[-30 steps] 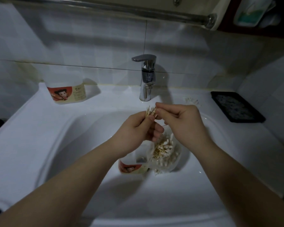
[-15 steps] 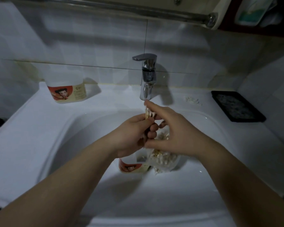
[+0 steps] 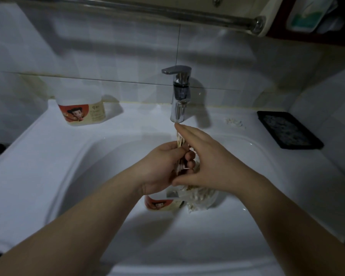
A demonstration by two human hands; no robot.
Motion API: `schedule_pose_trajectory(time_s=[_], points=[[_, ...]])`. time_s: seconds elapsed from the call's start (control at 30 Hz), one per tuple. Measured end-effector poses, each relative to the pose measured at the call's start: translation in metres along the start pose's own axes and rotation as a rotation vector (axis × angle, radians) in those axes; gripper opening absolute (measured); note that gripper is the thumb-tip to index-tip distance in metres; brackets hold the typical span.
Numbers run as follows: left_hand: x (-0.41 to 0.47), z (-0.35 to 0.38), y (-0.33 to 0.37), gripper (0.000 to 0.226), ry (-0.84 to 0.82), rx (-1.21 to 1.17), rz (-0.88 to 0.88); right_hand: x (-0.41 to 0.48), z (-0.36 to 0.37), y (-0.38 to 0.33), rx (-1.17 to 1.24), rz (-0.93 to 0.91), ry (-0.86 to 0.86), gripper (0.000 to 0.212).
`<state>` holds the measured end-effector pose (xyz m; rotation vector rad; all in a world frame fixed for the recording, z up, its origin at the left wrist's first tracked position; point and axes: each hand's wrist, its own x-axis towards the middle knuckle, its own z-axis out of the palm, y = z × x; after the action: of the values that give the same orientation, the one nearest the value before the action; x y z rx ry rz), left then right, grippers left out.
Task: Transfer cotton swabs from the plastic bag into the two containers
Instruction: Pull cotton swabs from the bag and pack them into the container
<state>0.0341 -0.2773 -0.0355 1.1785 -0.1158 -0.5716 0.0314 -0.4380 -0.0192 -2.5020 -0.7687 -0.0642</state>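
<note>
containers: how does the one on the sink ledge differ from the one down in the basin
The ledge container stands in full view at the back left; the basin container is half hidden under the left hand. The ledge container stands alone; the basin container sits beside the bag. Both carry the same red cartoon label.

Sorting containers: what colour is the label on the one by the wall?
Red and cream label, head view.

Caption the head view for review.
Over the sink, left hand grips a cotton swab bundle; right hand, fingers straight, touches it above bag and container.
</note>
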Motion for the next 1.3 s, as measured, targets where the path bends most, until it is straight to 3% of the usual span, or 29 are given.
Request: schedule_pose_trajectory(time_s=[0.07, 0.17, 0.3, 0.37, 0.47, 0.53, 0.63, 0.73, 0.93, 1.1, 1.3], points=[[0.000, 0.001, -0.001, 0.029, -0.010, 0.003, -0.005, 0.000, 0.001, -0.002, -0.033, 0.012, 0.016, 0.110], [0.001, 0.000, -0.001, 0.026, -0.013, 0.018, -0.012, 0.003, 0.001, -0.001, -0.061, 0.013, 0.074, 0.084], [0.002, 0.002, 0.000, 0.019, 0.035, -0.067, -0.015, -0.002, -0.004, -0.002, -0.020, 0.007, 0.041, 0.088], [0.004, 0.001, 0.001, 0.015, 0.146, -0.067, -0.002, -0.005, -0.013, -0.002, 0.034, 0.014, 0.081, 0.081], [0.008, -0.007, 0.000, 0.020, 0.339, 0.303, 0.062, -0.008, -0.024, 0.006, 0.021, -0.037, 0.183, 0.044], [0.008, -0.010, -0.003, 0.030, 0.383, 0.638, 0.091, -0.009, -0.026, 0.013, -0.021, -0.043, 0.139, 0.027], [0.007, -0.013, -0.008, 0.032, 0.340, 0.888, 0.072, -0.009, -0.024, 0.019, -0.103, -0.007, -0.019, 0.023], [0.007, -0.014, -0.010, 0.023, 0.297, 1.021, 0.052, -0.010, -0.022, 0.017, -0.173, 0.051, -0.173, 0.038], [0.010, -0.013, -0.008, 0.013, 0.334, 0.730, 0.116, -0.011, -0.018, 0.009, -0.308, 0.074, -0.267, 0.032], [0.010, -0.012, -0.008, 0.023, 0.322, 0.559, 0.120, -0.010, -0.011, 0.003, -0.365, 0.085, -0.308, 0.032], [0.011, -0.010, -0.011, 0.024, 0.320, 0.455, 0.071, -0.009, -0.013, 0.013, -0.238, 0.087, -0.183, 0.017]])
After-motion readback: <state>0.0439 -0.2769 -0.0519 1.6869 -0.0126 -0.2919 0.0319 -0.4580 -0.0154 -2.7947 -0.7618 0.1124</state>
